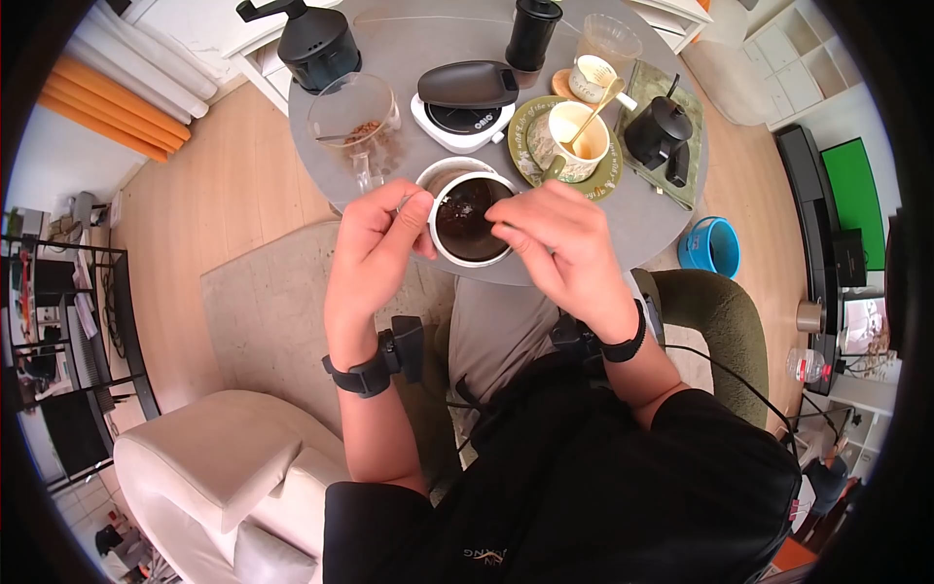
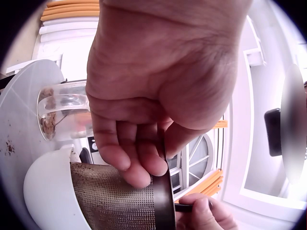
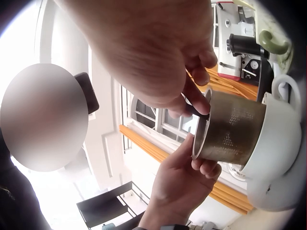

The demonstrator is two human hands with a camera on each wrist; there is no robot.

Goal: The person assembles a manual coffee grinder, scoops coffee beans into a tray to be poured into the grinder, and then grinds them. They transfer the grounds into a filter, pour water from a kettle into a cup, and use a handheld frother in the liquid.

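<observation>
A metal mesh filter [image 3: 235, 129] stands with its lower end inside a white cup [image 3: 283, 139], dark wet contents showing in it from above. My left hand [image 1: 379, 238] grips the filter's rim, fingertips on the outer wall in the left wrist view. On the opposite side my right hand [image 1: 564, 243] pinches a short black handle [image 2: 184, 207] at that rim. Beyond the hands on the left is a clear glass jug [image 1: 355, 117] with brown bits inside. A white scale [image 1: 462, 122] with a black lid-like piece on it lies just past the cup.
On the grey round table [image 1: 409, 49] stand a black grinder [image 1: 316, 49], a black cylinder [image 1: 532, 39], a patterned cup [image 1: 574, 161] with a gold spoon on a green saucer, and a black kettle [image 1: 662, 127] on a green cloth. A blue bucket [image 1: 696, 251] is on the floor.
</observation>
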